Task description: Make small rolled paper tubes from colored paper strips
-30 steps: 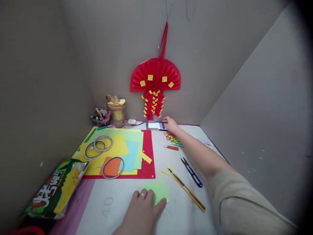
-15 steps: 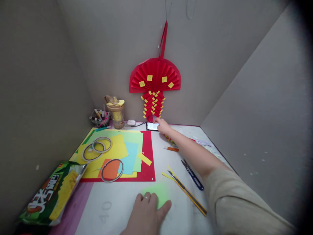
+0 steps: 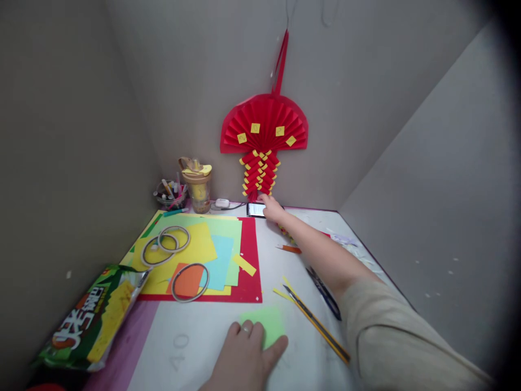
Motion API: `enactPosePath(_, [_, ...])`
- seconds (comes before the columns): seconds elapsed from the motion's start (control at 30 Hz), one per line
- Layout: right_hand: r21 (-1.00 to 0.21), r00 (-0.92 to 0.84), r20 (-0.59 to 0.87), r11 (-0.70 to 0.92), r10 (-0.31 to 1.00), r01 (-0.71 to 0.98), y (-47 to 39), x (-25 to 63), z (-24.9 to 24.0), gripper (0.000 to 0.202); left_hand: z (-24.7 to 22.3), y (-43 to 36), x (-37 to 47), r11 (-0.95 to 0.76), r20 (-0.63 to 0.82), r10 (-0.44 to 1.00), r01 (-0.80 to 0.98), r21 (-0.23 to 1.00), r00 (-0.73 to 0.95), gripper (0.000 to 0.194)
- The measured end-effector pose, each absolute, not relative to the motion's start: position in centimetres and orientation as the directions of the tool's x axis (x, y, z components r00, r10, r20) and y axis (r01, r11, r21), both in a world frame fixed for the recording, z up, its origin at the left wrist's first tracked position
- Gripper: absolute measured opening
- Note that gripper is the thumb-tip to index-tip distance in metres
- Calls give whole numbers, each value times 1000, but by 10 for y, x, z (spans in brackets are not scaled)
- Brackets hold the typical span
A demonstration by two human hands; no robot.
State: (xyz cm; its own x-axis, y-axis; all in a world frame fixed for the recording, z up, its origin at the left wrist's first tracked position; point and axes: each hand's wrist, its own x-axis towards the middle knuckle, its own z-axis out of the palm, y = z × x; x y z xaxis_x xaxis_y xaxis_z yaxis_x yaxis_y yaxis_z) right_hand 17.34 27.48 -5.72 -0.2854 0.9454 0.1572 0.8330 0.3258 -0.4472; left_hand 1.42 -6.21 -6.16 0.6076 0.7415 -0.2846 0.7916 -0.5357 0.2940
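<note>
My left hand (image 3: 246,353) rests palm down on a light green piece of paper (image 3: 272,320) near the front of the table, with the thumb spread away from the fingers. At the back, my right hand (image 3: 273,208) reaches to a phone (image 3: 255,210) with a lit screen, a finger extended over it; the contact is too small to make out. A yellow utility knife (image 3: 319,327) and thin yellow paper strips (image 3: 282,294) lie to the right of the left hand. Dark-handled snips (image 3: 325,293) and an orange-handled knife (image 3: 290,248) lie near my right forearm.
Stacked coloured paper (image 3: 254,260) lies at left with rolls of tape (image 3: 190,282) on it. A snack bag (image 3: 95,317) stands front left. Behind are a cup (image 3: 200,193), a pen basket (image 3: 171,195) and a red paper fan (image 3: 264,122) on the wall.
The whole view has shifted slightly, so things appear a little further right. Both hands keep about the same places, left on the green paper and right at the phone.
</note>
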Motion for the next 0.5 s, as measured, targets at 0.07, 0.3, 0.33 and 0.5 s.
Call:
enactPosePath(0.07, [-489, -251, 234, 336, 939, 805, 278, 182, -56, 60, -61, -62, 14, -538, -281, 740, 788, 298, 611, 54])
enactPosePath(0.3, [-535, -242, 254, 345, 936, 772, 280, 214, -60, 54, -59, -63, 9, -551, -277, 732, 780, 298, 623, 49])
enactPosePath(0.33, [-536, -235, 253, 338, 939, 774, 279, 216, -62, 53, -58, -64, 9, -549, -290, 726, 780, 300, 623, 47])
enactPosePath(0.5, [-537, -226, 246, 327, 943, 778, 274, 219, -66, 50, -54, -65, 4, -527, -324, 718, 785, 326, 616, 42])
